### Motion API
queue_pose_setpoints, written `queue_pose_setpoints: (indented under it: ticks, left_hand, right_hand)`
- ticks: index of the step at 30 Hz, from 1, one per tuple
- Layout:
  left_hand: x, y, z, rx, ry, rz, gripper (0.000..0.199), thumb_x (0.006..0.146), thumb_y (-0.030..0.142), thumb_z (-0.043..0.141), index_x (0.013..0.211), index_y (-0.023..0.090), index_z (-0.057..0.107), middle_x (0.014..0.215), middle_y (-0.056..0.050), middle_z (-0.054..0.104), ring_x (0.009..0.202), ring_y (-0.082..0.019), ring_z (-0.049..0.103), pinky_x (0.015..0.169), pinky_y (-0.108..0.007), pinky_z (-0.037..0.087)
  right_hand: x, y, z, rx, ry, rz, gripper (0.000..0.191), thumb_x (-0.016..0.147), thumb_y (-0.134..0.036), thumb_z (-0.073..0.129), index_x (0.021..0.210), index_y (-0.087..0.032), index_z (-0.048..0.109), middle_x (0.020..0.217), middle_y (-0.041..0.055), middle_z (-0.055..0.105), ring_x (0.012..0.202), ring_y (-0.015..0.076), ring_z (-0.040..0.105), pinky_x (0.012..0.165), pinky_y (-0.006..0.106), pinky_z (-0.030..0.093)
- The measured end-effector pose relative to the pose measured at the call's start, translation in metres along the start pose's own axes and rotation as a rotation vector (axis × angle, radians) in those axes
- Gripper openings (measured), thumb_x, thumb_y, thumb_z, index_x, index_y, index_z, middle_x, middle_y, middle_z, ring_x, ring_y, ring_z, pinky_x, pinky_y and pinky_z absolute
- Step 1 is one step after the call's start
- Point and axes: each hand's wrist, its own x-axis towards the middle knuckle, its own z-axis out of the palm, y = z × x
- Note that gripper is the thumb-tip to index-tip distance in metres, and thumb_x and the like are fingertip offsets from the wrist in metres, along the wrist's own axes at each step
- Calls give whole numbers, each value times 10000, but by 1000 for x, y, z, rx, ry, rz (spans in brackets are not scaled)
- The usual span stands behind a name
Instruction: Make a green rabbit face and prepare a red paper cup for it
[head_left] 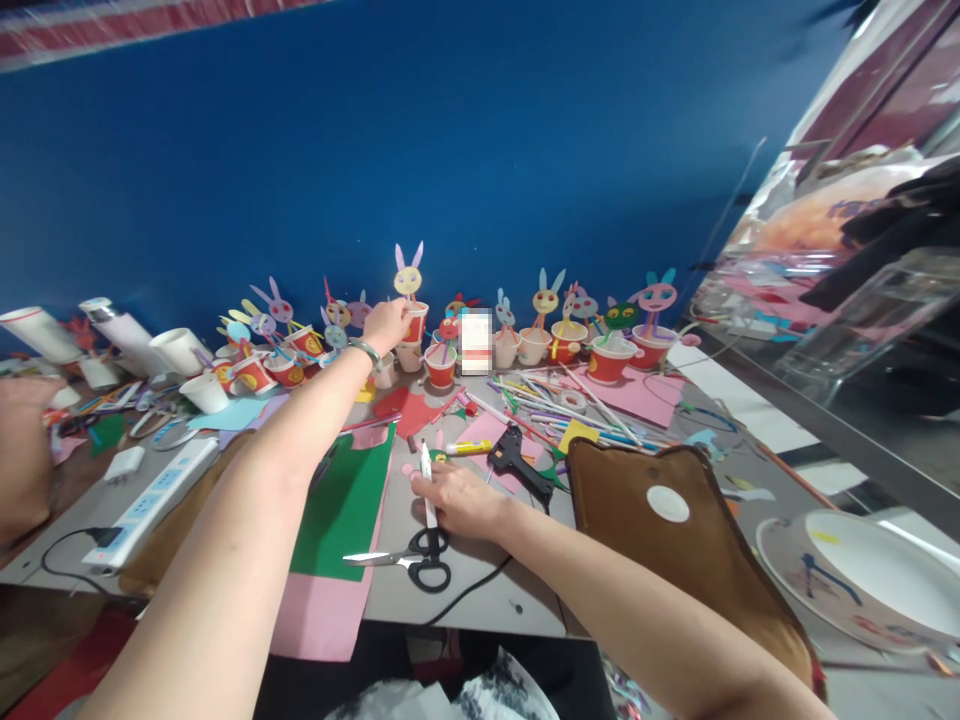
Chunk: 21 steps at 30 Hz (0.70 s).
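My left hand [388, 327] reaches to the back row, its fingers closed on a red paper cup [415, 322] that carries a yellow rabbit face with pink ears [408, 279]. This cup sits on top of a pale cup [409, 357]. On the table near the front, my right hand [459, 497] has its fingers round a white marker [427, 480]. Black-handled scissors [429, 572] lie just below that marker, blades to the left. A yellow glue stick [469, 448] and a black glue gun [521, 465] are beyond and right of my right hand.
Cups with paper animal faces [611, 357] line the blue wall. Green paper [345, 510] lies over pink paper [319, 615]. A power strip [157, 500] is at left, near another person's arm [26, 450]. A brown cushion [652, 540] and a plate [862, 570] are at right.
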Motion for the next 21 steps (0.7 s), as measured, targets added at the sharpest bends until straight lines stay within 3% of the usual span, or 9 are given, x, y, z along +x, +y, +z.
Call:
queue_pose_setpoints:
  ticks: [11, 21]
  left_hand:
    - [3, 6, 3, 33, -27, 19, 338, 991, 286, 438, 1183, 201, 703, 1158, -129, 759, 1101, -254, 694, 912, -300, 498]
    - [1, 4, -7, 29, -47, 95, 383, 925, 234, 527, 1275, 228, 684, 1215, -111, 747, 1132, -267, 690, 936, -327, 514]
  right_hand:
    - [0, 0, 1, 30, 12, 5, 371, 988, -250, 519, 1331, -113, 559, 1000, 146, 700, 980, 239, 631, 863, 328, 461]
    - [0, 0, 1, 7, 3, 2, 349, 1006, -266, 496, 1303, -102, 578, 985, 158, 704, 986, 251, 624, 851, 331, 460]
